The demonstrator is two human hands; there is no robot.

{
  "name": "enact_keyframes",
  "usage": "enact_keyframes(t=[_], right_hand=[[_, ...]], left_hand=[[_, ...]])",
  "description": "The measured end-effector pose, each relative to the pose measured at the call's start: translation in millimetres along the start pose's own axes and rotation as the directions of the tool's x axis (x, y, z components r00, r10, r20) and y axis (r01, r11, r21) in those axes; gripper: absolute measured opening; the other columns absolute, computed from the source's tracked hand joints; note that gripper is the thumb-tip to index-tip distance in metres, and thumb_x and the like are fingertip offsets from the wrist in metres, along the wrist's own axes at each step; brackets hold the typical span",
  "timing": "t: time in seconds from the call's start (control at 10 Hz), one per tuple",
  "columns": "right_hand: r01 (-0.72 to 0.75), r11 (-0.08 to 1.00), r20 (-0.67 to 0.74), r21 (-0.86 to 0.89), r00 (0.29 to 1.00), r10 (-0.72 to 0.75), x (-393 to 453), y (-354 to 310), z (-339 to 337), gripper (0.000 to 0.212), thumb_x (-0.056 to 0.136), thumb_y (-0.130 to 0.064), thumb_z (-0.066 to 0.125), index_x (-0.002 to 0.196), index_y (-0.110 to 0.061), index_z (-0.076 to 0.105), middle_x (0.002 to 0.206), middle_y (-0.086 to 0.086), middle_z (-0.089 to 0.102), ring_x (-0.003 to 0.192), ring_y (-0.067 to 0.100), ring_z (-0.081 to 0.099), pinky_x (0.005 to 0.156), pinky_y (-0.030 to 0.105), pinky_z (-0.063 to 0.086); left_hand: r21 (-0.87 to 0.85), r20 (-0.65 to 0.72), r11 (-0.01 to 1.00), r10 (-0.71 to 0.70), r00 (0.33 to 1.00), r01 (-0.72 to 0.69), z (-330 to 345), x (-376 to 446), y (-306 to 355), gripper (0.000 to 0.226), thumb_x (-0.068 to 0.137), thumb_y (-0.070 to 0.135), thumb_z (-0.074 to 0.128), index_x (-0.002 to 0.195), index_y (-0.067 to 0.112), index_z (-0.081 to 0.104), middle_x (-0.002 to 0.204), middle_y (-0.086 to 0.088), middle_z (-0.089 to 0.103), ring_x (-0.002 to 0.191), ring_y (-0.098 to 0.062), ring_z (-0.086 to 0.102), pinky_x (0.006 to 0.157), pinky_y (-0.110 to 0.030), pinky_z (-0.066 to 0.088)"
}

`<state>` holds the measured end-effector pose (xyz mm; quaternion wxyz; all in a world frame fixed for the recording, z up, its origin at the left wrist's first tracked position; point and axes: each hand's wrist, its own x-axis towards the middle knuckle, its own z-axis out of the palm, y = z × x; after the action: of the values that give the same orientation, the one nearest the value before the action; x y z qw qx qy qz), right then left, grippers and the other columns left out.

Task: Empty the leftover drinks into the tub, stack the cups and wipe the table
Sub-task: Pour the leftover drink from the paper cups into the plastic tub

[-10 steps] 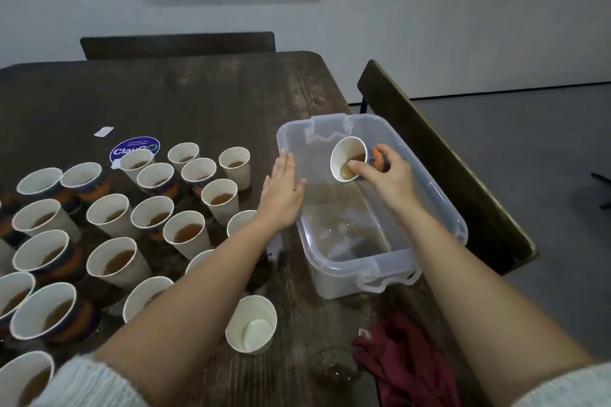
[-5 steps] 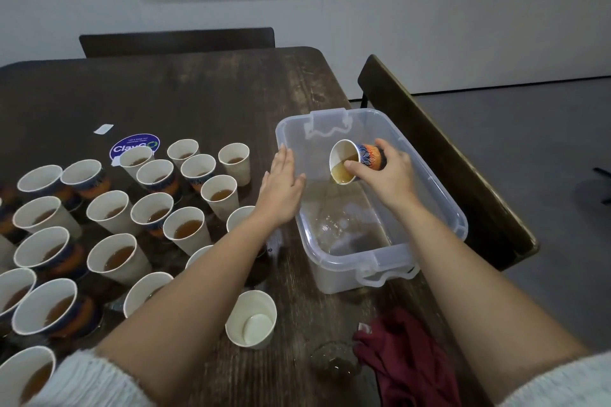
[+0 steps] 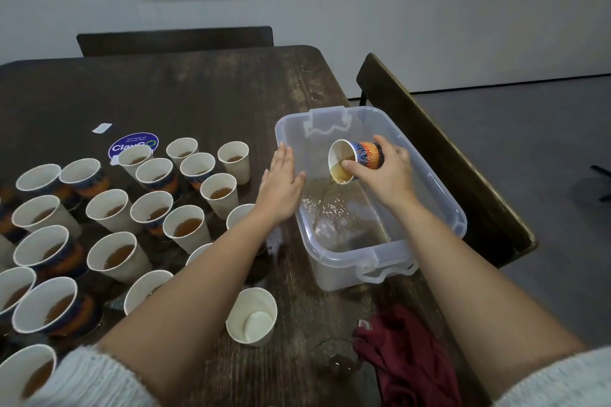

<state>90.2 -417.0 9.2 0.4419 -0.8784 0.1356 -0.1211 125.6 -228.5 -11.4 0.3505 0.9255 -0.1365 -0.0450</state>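
the right hand [image 3: 388,175] grips a patterned paper cup [image 3: 355,160] tipped on its side over the clear plastic tub [image 3: 429,175], and brown drink runs from its rim into the tub. the left hand [image 3: 281,185] lies flat with straight fingers, seemingly touching the tub's left wall. many filled cups [image 3: 185,228] stand on the table [image 3: 198,92] to the left, with a red cloth [image 3: 406,360] near the front edge.

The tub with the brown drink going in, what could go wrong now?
1. The right hand tips the cup above the tub; a quick pour could splash over its rim.
2. The left hand rests at the tub's edge, its arm above the full cups, and could knock one over.
3. A small puddle beside the red cloth could spread.
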Motion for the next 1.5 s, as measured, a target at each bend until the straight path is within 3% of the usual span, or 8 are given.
enact_keyframes(t=[0.2,1.5], right_hand=[[0.011,1.000,-0.012,0.004,1.000,-0.011,0.2,0.7,0.9,0.085,0.080,-0.040,0.077,0.149,-0.018,0.033,0.143,0.009,0.031,0.120,0.014,0.040,0.092,0.018,0.034],[0.105,0.994,-0.046,-0.039,0.993,-0.106,3.8,6.4,7.2,0.085,0.077,-0.035,0.081,0.147,-0.021,0.035,0.145,0.009,0.027,0.129,0.021,0.040,0.094,0.018,0.035]], left_hand=[[-0.002,-0.002,1.000,0.002,1.000,-0.002,-0.1,0.4,-0.8,0.059,0.105,0.024,0.031,0.154,0.013,0.001,0.162,0.000,-0.010,0.149,-0.014,-0.004,0.119,-0.040,0.002],[-0.006,-0.001,1.000,-0.007,1.000,0.007,-0.9,-0.3,1.1,0.059,0.105,0.023,0.032,0.154,0.012,0.001,0.162,0.000,-0.010,0.149,-0.014,-0.004,0.118,-0.040,0.002]])
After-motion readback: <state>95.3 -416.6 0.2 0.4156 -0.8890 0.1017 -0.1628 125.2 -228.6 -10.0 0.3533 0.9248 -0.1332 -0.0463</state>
